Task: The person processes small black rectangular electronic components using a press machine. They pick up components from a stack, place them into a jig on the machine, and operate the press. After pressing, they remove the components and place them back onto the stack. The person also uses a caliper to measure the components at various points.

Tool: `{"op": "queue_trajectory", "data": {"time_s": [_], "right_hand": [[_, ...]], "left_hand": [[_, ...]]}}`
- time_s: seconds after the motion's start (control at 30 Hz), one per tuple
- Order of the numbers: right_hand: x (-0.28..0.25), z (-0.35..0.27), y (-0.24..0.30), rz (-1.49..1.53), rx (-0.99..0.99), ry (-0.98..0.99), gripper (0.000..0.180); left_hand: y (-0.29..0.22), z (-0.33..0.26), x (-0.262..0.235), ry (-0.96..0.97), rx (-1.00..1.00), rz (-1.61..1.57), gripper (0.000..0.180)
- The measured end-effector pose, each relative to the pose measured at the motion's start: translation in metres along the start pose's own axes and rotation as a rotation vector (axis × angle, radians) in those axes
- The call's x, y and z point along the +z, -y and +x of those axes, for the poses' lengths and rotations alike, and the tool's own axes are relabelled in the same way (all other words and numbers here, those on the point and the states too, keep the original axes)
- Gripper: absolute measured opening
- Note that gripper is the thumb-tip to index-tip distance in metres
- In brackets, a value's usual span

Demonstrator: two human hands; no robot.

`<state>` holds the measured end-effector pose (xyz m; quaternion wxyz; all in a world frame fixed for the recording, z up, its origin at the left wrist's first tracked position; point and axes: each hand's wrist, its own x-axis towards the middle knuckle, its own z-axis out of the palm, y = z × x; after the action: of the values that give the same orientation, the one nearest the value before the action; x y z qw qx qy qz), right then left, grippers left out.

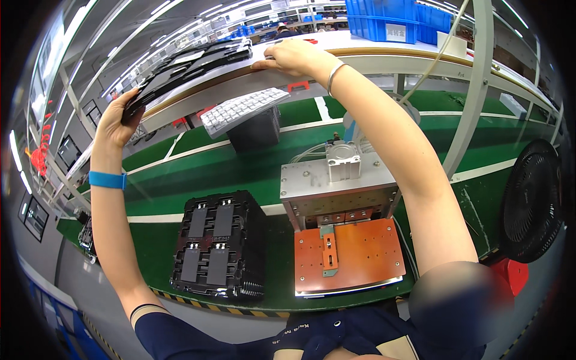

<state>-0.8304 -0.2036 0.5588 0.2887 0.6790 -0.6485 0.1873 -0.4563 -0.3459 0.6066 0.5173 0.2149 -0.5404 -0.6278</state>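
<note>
A flat black plastic tray lies slanted along the raised shelf at the upper left, among what look like other black trays. My left hand grips its near left end, thumb and fingers closed around the edge. At the other end, by the shelf's front edge, is my right hand. Its fingers are curled in close to the tray's right end; what they hold, if anything, is hidden. Below, on the green bench, stands a stack of black trays, the top one carrying several dark rectangular pieces.
A metal press fixture with an orange plate stands right of the stack. Behind are a white keyboard on a dark box, and the shelf's front rail. Blue bins sit above; a black fan stands far right.
</note>
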Motion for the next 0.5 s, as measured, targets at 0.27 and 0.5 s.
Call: {"op": "queue_trajectory", "data": {"time_s": [0.27,0.5], "right_hand": [[-0.024,-0.037,-0.041,0.024,0.045,-0.002,0.069],[-0.024,-0.04,-0.043,0.048,0.036,0.113,0.075]], "left_hand": [[0.042,0.071,0.029,0.058,-0.138,0.069,0.008],[0.067,0.146,0.037,-0.066,-0.19,0.214,0.01]]}}
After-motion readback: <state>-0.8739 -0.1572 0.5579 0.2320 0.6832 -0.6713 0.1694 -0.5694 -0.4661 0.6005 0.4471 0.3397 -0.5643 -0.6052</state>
